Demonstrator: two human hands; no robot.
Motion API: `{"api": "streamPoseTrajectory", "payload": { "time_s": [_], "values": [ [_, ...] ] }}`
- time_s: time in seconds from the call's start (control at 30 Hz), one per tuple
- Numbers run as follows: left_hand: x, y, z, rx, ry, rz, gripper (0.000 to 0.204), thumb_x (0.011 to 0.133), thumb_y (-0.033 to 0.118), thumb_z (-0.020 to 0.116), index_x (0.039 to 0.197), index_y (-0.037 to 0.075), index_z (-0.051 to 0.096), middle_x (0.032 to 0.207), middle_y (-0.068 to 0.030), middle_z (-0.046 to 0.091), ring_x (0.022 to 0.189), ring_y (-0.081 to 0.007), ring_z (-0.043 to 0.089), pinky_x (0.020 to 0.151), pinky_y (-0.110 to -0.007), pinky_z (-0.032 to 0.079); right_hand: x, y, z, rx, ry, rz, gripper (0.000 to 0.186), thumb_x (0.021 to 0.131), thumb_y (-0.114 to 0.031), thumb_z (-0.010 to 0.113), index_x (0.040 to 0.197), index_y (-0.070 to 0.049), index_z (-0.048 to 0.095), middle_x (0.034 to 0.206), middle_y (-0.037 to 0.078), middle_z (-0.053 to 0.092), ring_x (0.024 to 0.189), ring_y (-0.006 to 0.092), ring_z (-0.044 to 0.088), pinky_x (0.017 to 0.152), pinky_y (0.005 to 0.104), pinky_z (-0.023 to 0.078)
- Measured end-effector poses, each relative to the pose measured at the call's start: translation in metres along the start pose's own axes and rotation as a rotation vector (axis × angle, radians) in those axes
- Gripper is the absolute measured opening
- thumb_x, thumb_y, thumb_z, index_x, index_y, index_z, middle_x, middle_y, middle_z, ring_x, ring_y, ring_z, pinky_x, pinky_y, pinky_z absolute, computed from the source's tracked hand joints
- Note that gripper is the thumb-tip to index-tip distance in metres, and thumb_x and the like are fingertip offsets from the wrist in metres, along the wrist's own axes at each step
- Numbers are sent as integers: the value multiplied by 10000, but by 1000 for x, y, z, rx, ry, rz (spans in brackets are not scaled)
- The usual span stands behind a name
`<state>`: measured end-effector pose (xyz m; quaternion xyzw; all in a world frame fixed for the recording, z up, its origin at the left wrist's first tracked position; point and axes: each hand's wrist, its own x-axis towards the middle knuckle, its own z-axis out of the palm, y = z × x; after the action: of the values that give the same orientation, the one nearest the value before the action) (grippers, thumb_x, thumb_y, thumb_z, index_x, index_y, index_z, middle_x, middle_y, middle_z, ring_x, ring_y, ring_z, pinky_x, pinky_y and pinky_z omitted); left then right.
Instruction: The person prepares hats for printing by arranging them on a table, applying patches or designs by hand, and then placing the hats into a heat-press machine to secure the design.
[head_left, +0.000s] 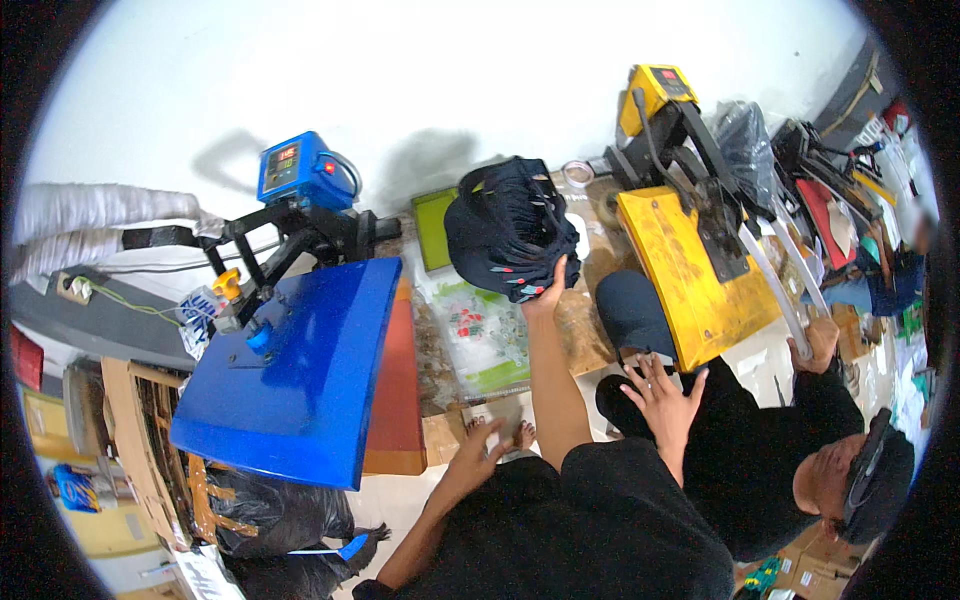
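Observation:
My right hand (548, 292) is closed on the near edge of a stack of dark navy caps (500, 225), held over the back of the worktable. Small red and light-blue marks show along the stack's lower edge. Nothing is in my left hand (470, 458), which hangs low in front of my body with its fingers apart. Beyond that hand, a clear sheet with red and green prints (470, 325) lies on the worktable (590, 340). A flat green tray (433, 230) is partly hidden behind the caps.
At left stands a blue heat press (290, 370), its broad plate jutting toward me. A yellow heat press (700, 270) is at right. Beside me a co-worker (780, 470) has one hand near a dark cap (635, 312), the other on the press handle. Black bags (280, 510) sit lower left.

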<state>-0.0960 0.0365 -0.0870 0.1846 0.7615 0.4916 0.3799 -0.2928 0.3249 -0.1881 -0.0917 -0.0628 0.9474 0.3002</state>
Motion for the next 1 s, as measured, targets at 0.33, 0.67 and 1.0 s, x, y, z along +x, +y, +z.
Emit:
{"api": "streamPoseTrajectory", "payload": {
  "time_s": [0.33, 0.67, 1.0],
  "values": [
    [165, 47, -21, -350, 583, 174, 631, 984, 297, 585, 1498, 41, 325, 1536, -181, 337, 1409, -297, 331, 1152, -390, 264, -16, -16, 13, -388, 550, 49, 855, 865, -641, 629, 1456, -59, 422, 1473, 104, 469, 1329, 297, 453, 1121, 452, 340],
    [177, 49, -4, -501, 618, 164, 500, 1002, 212, 553, 1436, 19, 394, 1447, -167, 434, 1333, -267, 420, 1097, -378, 334, -128, -48, 36, -1300, 142, -231, 398, 1039, -384, 483, 1183, -36, 612, 1044, 56, 651, 948, 143, 591, 848, 307, 462],
    [38, -28, 45, -379, -27, -66, 357, 1013, 112, 521, 1352, 9, 481, 1215, -120, 630, 1079, -199, 619, 975, -335, 475, 155, -148, 51, -1928, 514, -556, 778, 994, -596, 320, 1450, 28, 410, 1468, 321, 399, 1390, 445, 355, 1176, 479, 231]
  ]
}}
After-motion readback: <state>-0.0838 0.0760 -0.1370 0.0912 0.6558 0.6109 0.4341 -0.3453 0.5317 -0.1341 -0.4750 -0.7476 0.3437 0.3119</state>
